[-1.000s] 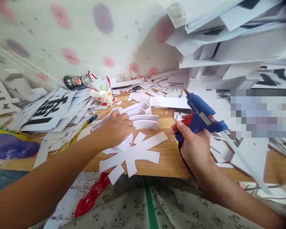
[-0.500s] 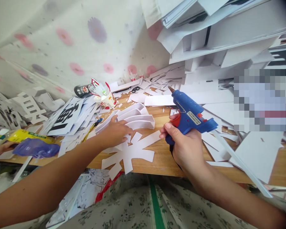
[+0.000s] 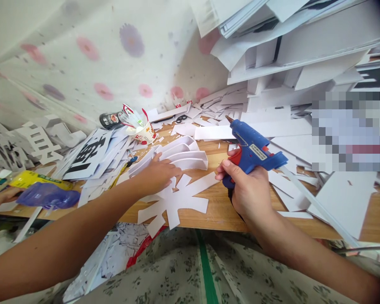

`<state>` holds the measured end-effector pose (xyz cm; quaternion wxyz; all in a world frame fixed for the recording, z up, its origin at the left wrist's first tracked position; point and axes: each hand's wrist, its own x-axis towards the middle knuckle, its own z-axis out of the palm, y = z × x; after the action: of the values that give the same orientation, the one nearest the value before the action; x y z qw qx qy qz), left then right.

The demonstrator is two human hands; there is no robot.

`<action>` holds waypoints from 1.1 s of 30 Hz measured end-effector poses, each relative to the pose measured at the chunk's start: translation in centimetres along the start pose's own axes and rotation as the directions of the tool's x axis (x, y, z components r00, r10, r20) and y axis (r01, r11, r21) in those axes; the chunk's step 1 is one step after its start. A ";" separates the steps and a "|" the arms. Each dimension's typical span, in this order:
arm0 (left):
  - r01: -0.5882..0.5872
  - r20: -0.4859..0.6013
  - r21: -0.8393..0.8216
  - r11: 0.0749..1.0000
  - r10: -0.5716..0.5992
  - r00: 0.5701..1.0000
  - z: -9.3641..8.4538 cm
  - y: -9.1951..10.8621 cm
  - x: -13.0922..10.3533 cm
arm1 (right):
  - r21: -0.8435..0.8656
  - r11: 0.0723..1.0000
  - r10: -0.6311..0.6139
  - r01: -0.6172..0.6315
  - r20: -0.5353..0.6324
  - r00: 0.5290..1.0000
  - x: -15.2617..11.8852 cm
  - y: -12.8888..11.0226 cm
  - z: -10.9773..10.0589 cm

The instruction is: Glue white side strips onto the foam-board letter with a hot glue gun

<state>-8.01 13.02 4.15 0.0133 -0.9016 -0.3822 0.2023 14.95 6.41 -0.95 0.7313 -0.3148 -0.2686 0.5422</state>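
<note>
My right hand (image 3: 251, 185) is wrapped round the handle of a blue hot glue gun (image 3: 251, 141) with a red trigger. Its nozzle points up and left, away from the table, and a long pale glue stick (image 3: 313, 202) sticks out of its back. My left hand (image 3: 160, 173) lies over white board pieces, thumb apart from the fingers, its fingertips partly hidden. Under and beside it are a flat, branching white cutout (image 3: 177, 202) and, just behind, a white shape with curved upright walls (image 3: 188, 158). Which of them the fingers touch, I cannot tell.
A paper cup (image 3: 142, 133) of tools and a dark can (image 3: 110, 120) stand at the back. Scissors (image 3: 181, 119) lie among scraps. White boards (image 3: 272, 63) are stacked high at right. Another person's hand (image 3: 6, 196) is near a yellow-and-purple package (image 3: 47, 192) at left.
The whole view has shifted slightly. Both hands keep nearly the same pose, with the glue gun still held up and the left hand still over the white pieces.
</note>
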 end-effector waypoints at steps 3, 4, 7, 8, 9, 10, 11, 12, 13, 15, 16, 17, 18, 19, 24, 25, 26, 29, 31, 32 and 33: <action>-0.022 -0.074 0.049 0.999 0.026 0.997 -0.1 0.1 -0.2 | -0.004 1.000 0.004 -0.004 0.006 1.000 0.0 0.1 -0.1; -0.029 -0.105 0.073 0.997 0.037 0.994 -0.1 0.2 -0.3 | -0.002 1.000 0.005 -0.005 0.005 1.000 0.0 0.2 -0.1; -0.022 -0.196 0.116 0.993 0.045 0.980 -0.2 0.2 -0.6 | 0.002 1.000 0.003 -0.003 0.004 1.000 0.0 0.2 -0.2; -0.015 -0.218 0.118 0.993 0.040 0.975 -0.1 0.2 -0.7 | 0.001 1.000 0.005 -0.005 0.002 1.000 0.1 0.3 -0.2; -0.008 -0.234 0.121 0.993 0.036 0.971 -0.1 0.2 -0.7 | -0.001 1.000 0.007 -0.007 0.000 1.000 0.1 0.3 -0.2; -0.004 -0.241 0.127 0.992 0.035 0.970 -0.1 0.2 -0.7 | -0.002 1.000 0.007 -0.007 -0.002 1.000 0.1 0.3 -0.1; -0.003 -0.239 0.136 0.991 0.036 0.970 0.0 0.2 -0.7 | -0.001 1.000 0.007 -0.007 -0.004 1.000 0.1 0.2 -0.1; -0.003 -0.234 0.146 0.989 0.038 0.972 0.0 0.2 -0.6 | 0.000 1.000 0.007 -0.007 -0.005 1.000 0.1 0.2 0.0; -0.006 -0.225 0.156 0.988 0.042 0.973 0.0 0.3 -0.6 | 0.002 1.000 0.007 -0.007 -0.006 1.000 0.1 0.2 0.0; -0.016 -0.205 0.169 0.985 0.052 0.977 -0.1 0.3 -0.4 | 0.004 1.000 0.011 -0.011 -0.009 1.000 0.0 0.2 0.0; -0.022 -0.194 0.170 0.985 0.055 0.979 -0.1 0.4 -0.4 | 0.002 1.000 0.015 -0.015 -0.009 1.000 0.0 0.2 0.0; -0.026 -0.183 0.170 0.985 0.057 0.981 -0.2 0.4 -0.3 | 0.000 1.000 0.017 -0.017 -0.010 1.000 0.0 0.2 0.0; -0.027 -0.173 0.166 0.986 0.056 0.983 -0.2 0.4 -0.3 | -0.002 1.000 0.019 -0.019 -0.011 1.000 0.0 0.2 0.0; -0.025 -0.165 0.159 0.987 0.051 0.985 -0.2 0.4 -0.3 | -0.004 1.000 0.018 -0.018 -0.012 1.000 0.0 0.2 0.0; -0.001 -0.138 0.096 0.995 0.014 0.990 -0.2 0.4 -0.1 | -0.005 1.000 0.006 -0.006 -0.016 1.000 0.1 0.2 0.0; 0.001 -0.134 0.088 0.996 0.011 0.991 -0.2 0.4 -0.1 | -0.004 1.000 0.007 -0.007 -0.020 1.000 0.1 0.2 0.1; 0.000 -0.131 0.081 0.997 0.011 0.991 -0.1 0.4 0.0 | -0.005 1.000 0.010 -0.010 -0.025 1.000 0.1 0.2 0.2; -0.011 -0.118 0.061 0.998 0.018 0.993 0.0 0.3 0.2 | -0.018 1.000 0.009 -0.010 -0.037 0.999 0.0 0.1 0.3; -0.018 -0.117 0.049 0.999 0.023 0.993 0.1 0.3 0.3 | -0.027 1.000 0.002 -0.003 -0.033 0.999 0.0 0.1 0.3; -0.020 -0.118 0.043 0.999 0.025 0.993 0.1 0.3 0.4 | -0.032 0.999 -0.001 0.000 -0.029 1.000 0.0 0.1 0.2; -0.021 -0.120 0.037 0.999 0.026 0.992 0.2 0.2 0.4 | -0.037 0.999 -0.005 0.004 -0.026 1.000 0.0 0.1 0.1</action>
<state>-7.64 13.14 3.79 0.0502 -0.9162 -0.3663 0.1545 14.76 6.41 -0.94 0.7299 -0.3345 -0.2697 0.5316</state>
